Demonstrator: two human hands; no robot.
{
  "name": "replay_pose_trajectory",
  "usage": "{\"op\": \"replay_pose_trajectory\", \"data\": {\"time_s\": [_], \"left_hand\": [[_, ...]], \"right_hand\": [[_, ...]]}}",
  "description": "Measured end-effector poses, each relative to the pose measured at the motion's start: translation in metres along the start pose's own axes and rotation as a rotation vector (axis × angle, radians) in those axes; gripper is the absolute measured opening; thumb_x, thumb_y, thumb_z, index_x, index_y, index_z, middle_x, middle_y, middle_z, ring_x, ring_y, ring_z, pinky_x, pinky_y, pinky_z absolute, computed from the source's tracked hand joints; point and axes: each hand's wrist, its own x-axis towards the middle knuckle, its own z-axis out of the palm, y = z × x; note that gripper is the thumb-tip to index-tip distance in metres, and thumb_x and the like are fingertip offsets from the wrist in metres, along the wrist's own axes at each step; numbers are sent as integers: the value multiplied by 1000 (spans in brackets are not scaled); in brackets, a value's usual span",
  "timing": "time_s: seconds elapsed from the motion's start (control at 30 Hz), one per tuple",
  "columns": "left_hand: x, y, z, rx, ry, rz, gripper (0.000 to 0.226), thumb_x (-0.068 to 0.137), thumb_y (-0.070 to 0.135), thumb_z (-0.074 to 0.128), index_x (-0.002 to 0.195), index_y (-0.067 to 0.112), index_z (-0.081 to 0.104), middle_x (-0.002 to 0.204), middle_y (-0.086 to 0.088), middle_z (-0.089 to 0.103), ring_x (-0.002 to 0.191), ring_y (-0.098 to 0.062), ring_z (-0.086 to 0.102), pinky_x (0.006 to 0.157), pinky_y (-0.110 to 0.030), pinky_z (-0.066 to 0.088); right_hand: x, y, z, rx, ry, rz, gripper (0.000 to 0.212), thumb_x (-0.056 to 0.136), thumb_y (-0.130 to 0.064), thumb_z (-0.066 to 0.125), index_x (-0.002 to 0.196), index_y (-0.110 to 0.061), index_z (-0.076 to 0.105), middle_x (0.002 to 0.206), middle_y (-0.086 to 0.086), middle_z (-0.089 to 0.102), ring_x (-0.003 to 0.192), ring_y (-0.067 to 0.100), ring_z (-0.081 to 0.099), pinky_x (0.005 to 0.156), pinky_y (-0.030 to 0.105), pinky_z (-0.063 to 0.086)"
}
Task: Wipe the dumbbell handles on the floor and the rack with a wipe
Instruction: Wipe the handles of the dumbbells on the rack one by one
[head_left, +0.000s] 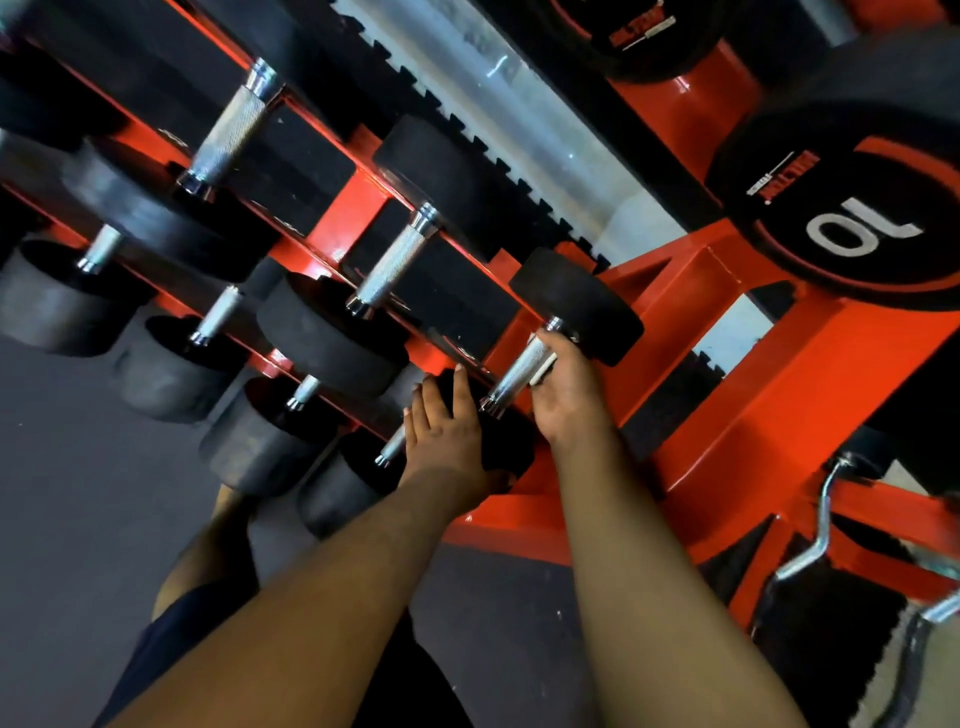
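A red rack (748, 374) holds several black dumbbells with knurled chrome handles. My right hand (563, 389) curls round the handle (511, 376) of the nearest dumbbell on the rack, with a small white wipe (543, 370) pressed between fingers and handle. My left hand (447, 431) rests with straight fingers on that dumbbell's near black head (506, 441). Its far head (582, 306) sits on the rail. Two more handles (392, 260) (228, 135) lie further left on the same shelf.
A lower shelf carries smaller dumbbells (218, 312) (304, 389). A weight marked 10 (862, 208) sits on the rack at upper right. Curl bar grips (815, 530) stand at lower right. Dark rubber floor (78, 519) spreads to the left; my knee (208, 561) is below.
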Motion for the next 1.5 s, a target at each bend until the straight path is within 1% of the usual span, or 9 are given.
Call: {"op": "replay_pose_trajectory", "data": {"time_s": [0.23, 0.4, 0.57, 0.73, 0.83, 0.97, 1.13, 1.33, 1.5], "left_hand": [[-1, 0, -1, -6, 9, 3, 147, 64, 52, 90, 158, 22, -19, 165, -20, -16, 154, -34, -18, 126, -50, -5], [0, 1, 0, 2, -9, -8, 147, 65, 53, 90, 158, 23, -20, 165, -21, -18, 154, -35, -19, 126, -50, -7], [-2, 4, -6, -9, -15, -15, 147, 65, 51, 90, 159, 22, -19, 165, -20, -18, 154, -34, -19, 126, -50, -5], [-1, 4, -4, -2, -22, -16, 145, 66, 51, 89, 159, 22, -18, 165, -20, -19, 154, -34, -19, 126, -50, -6], [-1, 3, -5, -4, -10, -11, 147, 64, 49, 91, 158, 22, -18, 165, -20, -18, 154, -34, -18, 126, -50, -5], [-1, 3, -6, -15, -25, -7, 147, 65, 49, 91, 159, 21, -19, 165, -22, -19, 154, -34, -20, 126, -51, -5], [-1, 2, -5, -10, -32, -2, 145, 67, 50, 89, 158, 22, -20, 165, -22, -19, 154, -36, -19, 126, -51, -5], [-3, 3, -8, -19, -51, 1, 146, 68, 45, 90, 158, 24, -21, 165, -22, -21, 154, -35, -20, 126, -51, -5], [-3, 3, -10, -15, -60, 10, 145, 70, 46, 89, 158, 23, -24, 164, -23, -22, 153, -36, -22, 126, -51, -6]], "right_hand": [[0, -10, 15, -144, -1, 33, 14, 95, -21, 62, 85, -11, 58, 82, 4, 55, 75, 17, 56, 71, 31, 49], [-2, -1, -7, -24, -28, -5, 22, 93, -23, 64, 110, -9, 65, 104, 8, 66, 97, 21, 64, 79, 30, 50], [0, 1, 9, -88, -55, 54, 20, 96, -24, 62, 78, -15, 59, 72, 2, 57, 72, 16, 56, 73, 30, 49], [2, 2, -8, -121, -48, 44, 27, 87, -27, 74, 106, -10, 65, 90, 5, 69, 83, 18, 68, 75, 32, 56], [6, -4, 0, -21, -46, 10, 14, 95, -24, 65, 101, -12, 65, 89, 4, 68, 82, 16, 67, 76, 30, 55], [-4, 29, -6, -245, -98, 188, 24, 87, -34, 75, 97, -12, 70, 103, 14, 73, 97, 31, 72, 88, 40, 58], [1, 6, 2, 35, -97, 76, 22, 99, -29, 59, 83, -15, 61, 73, 1, 62, 70, 15, 60, 74, 29, 50], [-7, 34, -11, -327, -159, 212, 41, 88, -44, 73, 105, -7, 73, 102, 14, 75, 87, 25, 73, 77, 36, 58], [2, 7, -2, -46, -123, 32, 21, 97, -33, 63, 96, -12, 65, 85, 2, 65, 76, 14, 65, 73, 28, 54]]}}
